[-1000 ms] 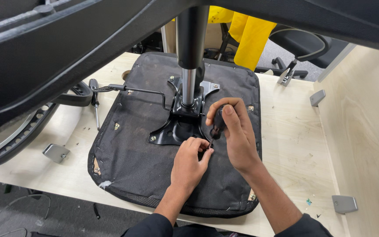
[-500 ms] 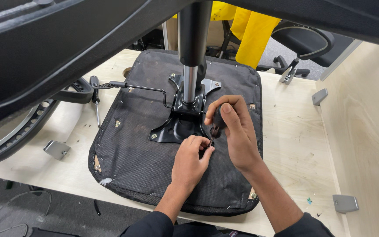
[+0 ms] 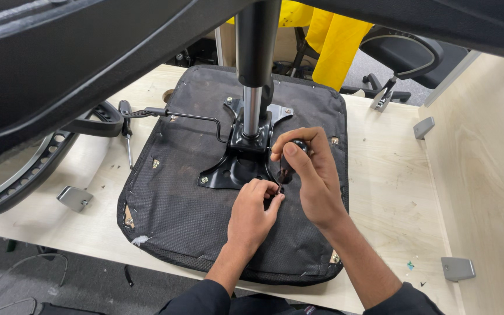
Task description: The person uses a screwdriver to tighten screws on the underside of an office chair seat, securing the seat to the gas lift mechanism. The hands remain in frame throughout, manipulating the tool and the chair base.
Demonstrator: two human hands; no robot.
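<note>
Since a second ago both hands have barely shifted, staying close together over the black metal mounting plate bolted to the underside of the black fabric-covered chair seat, which lies flat on the pale wooden workbench. At far left a black armrest and a loose screwdriver lie beside the seat. Left hand is mostly curled, its fingertips pinched together at the tip of the tool against the plate's near edge. Right hand is clamped in a fist around the dark handle of a screwdriver in hand, held steeply upright, its tip meeting the left fingertips. Behind them the gas-lift column rises from the plate.
</note>
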